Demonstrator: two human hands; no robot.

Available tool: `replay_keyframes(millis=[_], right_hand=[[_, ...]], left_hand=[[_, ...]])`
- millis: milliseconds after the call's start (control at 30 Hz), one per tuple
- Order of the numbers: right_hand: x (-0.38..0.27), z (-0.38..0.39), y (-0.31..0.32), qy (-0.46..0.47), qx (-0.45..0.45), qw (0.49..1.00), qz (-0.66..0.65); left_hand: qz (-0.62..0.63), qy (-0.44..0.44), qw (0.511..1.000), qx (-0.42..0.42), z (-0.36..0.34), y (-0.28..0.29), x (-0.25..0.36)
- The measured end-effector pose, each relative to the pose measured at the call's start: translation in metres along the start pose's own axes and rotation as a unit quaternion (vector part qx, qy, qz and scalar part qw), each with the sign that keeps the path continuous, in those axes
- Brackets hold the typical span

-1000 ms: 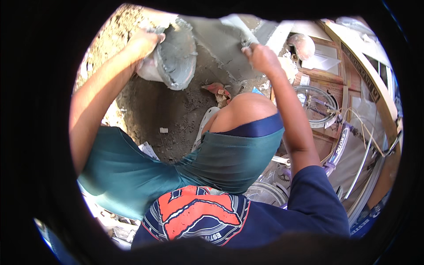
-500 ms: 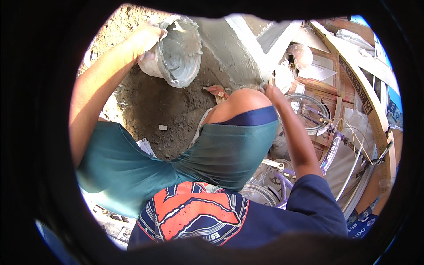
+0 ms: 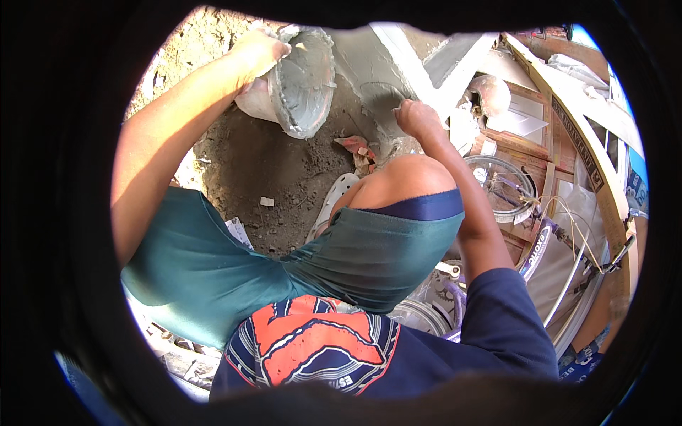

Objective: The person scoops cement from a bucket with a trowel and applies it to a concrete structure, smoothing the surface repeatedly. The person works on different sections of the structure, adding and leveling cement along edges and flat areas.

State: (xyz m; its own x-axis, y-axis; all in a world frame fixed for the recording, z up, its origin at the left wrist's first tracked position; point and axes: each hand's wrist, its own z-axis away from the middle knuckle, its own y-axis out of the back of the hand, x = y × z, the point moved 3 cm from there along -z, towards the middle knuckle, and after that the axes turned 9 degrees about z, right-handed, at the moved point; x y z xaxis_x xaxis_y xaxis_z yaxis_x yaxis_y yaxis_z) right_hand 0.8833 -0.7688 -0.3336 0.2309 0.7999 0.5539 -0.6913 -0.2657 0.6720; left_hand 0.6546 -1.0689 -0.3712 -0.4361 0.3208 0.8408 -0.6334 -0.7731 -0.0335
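My left hand is closed over the rim of a bucket, tipped sideways, its inside smeared with wet grey cement. To the right, my right hand is a closed fist beside a cement-coated slab. Just left of that fist, a darker grey rounded shape lies against the slab; whether it is a tool blade or a shadow I cannot tell. What the right fingers grip is hidden. Pale smeared boards meet at an angle behind the hand.
Dark loose soil lies below the bucket, with a crumpled red scrap on it. My bent knee is close to my right forearm. A purple bicycle, tiles and a long curved strip crowd the right side.
My right hand has moved up and left, from beside the knee to the slab's face. The bucket and left hand sit slightly farther right in view, still together.
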Motion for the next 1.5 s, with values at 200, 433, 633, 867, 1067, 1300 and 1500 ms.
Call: replay_keyframes(millis=[200,433,633,867,1067,1300,1500], right_hand=[[-0.005,0.008,0.008,-0.02,0.121,0.976,-0.182],[-0.042,-0.012,-0.066,-0.077,0.019,0.919,-0.387],[0.042,0.073,-0.199,-0.147,-0.055,0.915,-0.371],[0.053,0.21,-0.25,-0.207,-0.09,0.865,-0.448],[0.04,0.166,-0.212,-0.154,0.074,0.911,-0.376],[0.07,0.105,-0.124,-0.147,0.209,0.901,-0.351],[0.101,0.117,-0.038,-0.114,0.27,0.895,-0.337]], left_hand=[[0.059,-0.042,0.997,0.017,-0.009,0.005,-0.01],[0.039,0.048,0.997,-0.041,0.003,0.042,-0.015],[0.021,0.105,0.994,-0.009,-0.008,0.087,-0.02],[0.055,0.104,0.991,0.058,-0.012,0.085,-0.019],[0.012,0.071,0.996,0.054,-0.004,0.039,-0.001],[0.0,0.064,0.997,0.031,0.009,-0.001,0.014],[0.004,0.071,0.997,0.016,0.023,0.002,0.008]])
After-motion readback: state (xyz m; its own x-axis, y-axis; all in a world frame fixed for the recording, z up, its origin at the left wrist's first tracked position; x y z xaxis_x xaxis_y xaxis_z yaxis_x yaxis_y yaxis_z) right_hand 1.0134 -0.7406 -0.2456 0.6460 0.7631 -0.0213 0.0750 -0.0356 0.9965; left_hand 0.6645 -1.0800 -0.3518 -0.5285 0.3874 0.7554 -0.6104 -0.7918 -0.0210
